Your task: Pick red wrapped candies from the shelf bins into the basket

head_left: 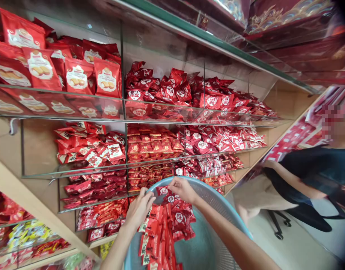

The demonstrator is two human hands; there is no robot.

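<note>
My left hand (140, 207) is at the left rim of a blue plastic basket (199, 245), its fingers bent together over red packets; what it holds, if anything, is hidden. Close by on the right, my right hand (183, 190) is closed at the top of a dark red packet (163, 190) inside the far rim. Below the hands, bright red packets (154, 240) with black characters lie in the basket, beside dark red packets (179, 217) with white round labels.
Glass-fronted shelves hold red biscuit packets (41, 67), dark red packets (169, 90) and small red-gold packets (149, 144). At the lower left are yellow wrapped sweets (27, 234). A seated person (302, 172) is on the right, above a chair base (277, 225).
</note>
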